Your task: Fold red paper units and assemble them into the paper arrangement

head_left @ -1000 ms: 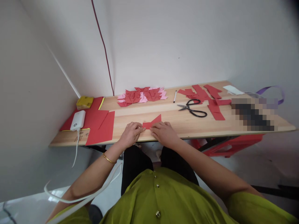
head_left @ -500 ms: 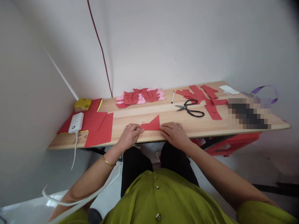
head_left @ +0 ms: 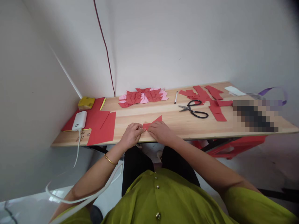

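Note:
A small folded piece of red paper [head_left: 159, 118] lies near the table's front edge, one pointed corner rising at its upper right. My left hand [head_left: 132, 135] pinches its left end between thumb and fingers. Over the middle and lower right of the paper lies my right hand [head_left: 161, 133], fingers together and bent, its tips close to my left thumb; it hides much of the sheet. Black-handled scissors [head_left: 188, 108] rest partly open to the right, beyond my right hand.
Folded red and pink paper pieces [head_left: 143, 96] sit against the wall. A pen [head_left: 176, 97] and red paper strips [head_left: 216, 110] lie right. Left are red sheets [head_left: 102, 130], a white power bank [head_left: 79, 120] with a cable and a yellow packet [head_left: 86, 103]. A red stool [head_left: 240, 146] stands under the table.
My right hand has moved left from the paper's right edge and now covers much of it. My left hand stays at the left end. The whole view has shifted slightly.

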Demonstrator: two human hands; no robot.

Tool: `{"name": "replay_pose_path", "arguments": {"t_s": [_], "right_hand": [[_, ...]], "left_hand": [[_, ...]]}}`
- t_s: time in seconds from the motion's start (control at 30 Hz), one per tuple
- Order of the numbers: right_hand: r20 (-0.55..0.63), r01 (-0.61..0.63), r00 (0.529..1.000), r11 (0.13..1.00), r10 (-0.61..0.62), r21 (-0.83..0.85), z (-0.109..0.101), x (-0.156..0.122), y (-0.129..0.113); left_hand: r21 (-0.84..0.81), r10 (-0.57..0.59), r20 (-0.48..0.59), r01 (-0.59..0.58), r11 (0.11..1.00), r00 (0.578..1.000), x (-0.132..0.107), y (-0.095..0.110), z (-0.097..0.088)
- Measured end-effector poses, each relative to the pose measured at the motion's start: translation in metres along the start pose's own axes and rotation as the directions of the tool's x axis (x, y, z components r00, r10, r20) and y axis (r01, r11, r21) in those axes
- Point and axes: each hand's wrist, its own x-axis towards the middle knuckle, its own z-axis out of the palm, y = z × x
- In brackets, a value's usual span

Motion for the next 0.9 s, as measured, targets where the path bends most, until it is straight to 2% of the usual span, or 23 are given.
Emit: {"name": "replay_pose_path", "arguments": {"t_s": [0.27, 0.7, 0.8, 0.9], "right_hand": [[0.022, 0.000, 1.000, 1.000, 0.000, 0.022, -0.020, -0.030, 0.023], [-0.021, -0.076, 0.997, 0.997, 0.076, 0.009, -0.029, -0.057, 0.033], [-0.047, -0.116, 0.992, 0.993, 0.118, 0.031, -0.030, -0.069, 0.046], [-0.130, -0.184, 0.974, 0.983, 0.186, 0.026, -0.030, -0.081, 0.068]], "left_hand": [[-0.024, -0.007, -0.037, 0.006, 1.000, 0.999, -0.001, 0.002, -0.003], [-0.017, -0.041, -0.054, 0.040, 0.999, 0.998, -0.002, 0.004, -0.003], [-0.042, -0.060, -0.071, 0.057, 0.997, 0.996, -0.002, 0.003, -0.002], [-0.105, -0.083, -0.083, 0.074, 0.992, 0.993, -0.002, 0.001, -0.001]]}}
